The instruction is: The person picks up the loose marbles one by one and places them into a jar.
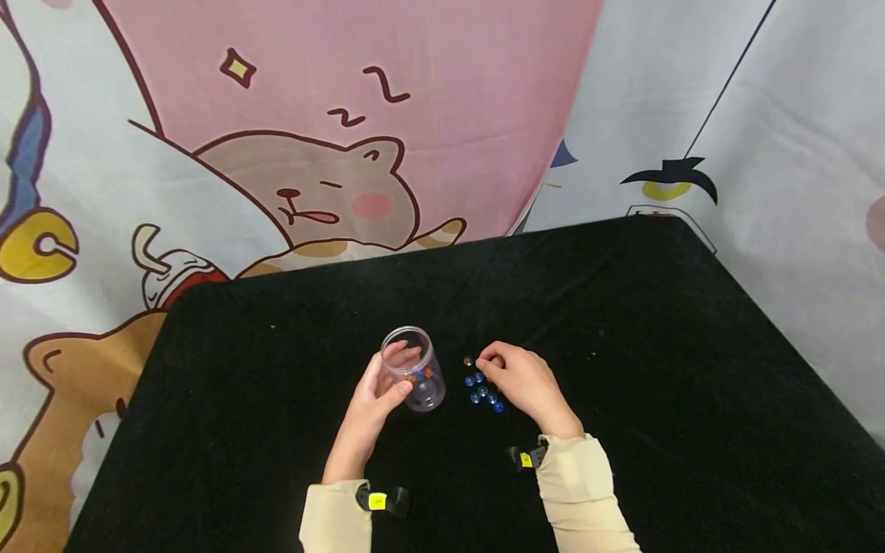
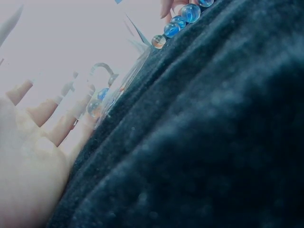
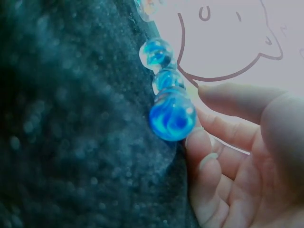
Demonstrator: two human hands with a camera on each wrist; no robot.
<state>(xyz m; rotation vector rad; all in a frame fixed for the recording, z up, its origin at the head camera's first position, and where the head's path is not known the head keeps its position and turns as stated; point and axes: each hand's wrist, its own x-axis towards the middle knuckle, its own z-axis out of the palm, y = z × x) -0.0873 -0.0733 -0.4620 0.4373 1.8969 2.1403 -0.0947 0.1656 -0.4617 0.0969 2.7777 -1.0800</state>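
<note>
The left hand (image 1: 376,392) holds the jar (image 1: 415,369), upright on the surface (image 1: 622,346), few marbles inside. The right hand (image 1: 522,380), grip loosely curled, touches the marbles (image 1: 484,393) beside; most remain.

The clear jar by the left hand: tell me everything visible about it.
The jar is a small, clear cylinder, plastic by the look, open-topped with no lid in view. It stands on the black cloth, tilted slightly. A few marbles, orange and blue, lie in its bottom. The left hand grips it, fingers round the far side, thumb in front. Loose blue marbles lie apart on the cloth beside it.
</note>
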